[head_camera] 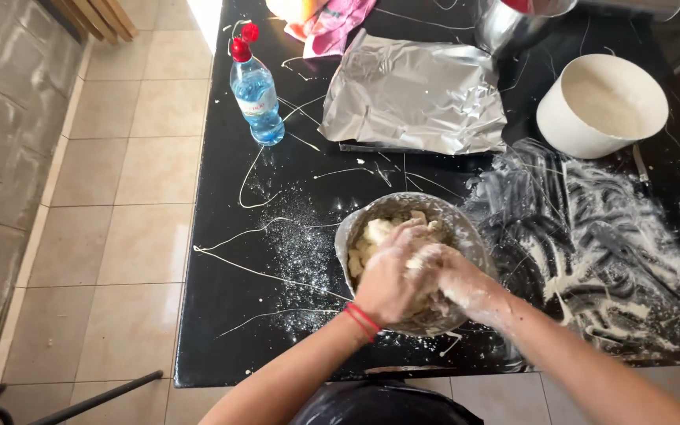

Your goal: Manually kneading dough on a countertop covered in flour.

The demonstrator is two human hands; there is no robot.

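I see pale, lumpy dough (377,233) sitting in a round metal bowl (466,233) on the black table (222,299) with flour spilled on it. My left hand (387,279) and right hand (454,279) are both down in the bowl, floury and pressed together, fingers curled tight around a lump of that dough.

Pale dough (377,232), black flour-streaked table (222,299)

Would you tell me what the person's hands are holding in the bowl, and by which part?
Both the left hand and the right hand are pressed together around a lump of pale dough inside the metal bowl, clasping it from both sides.
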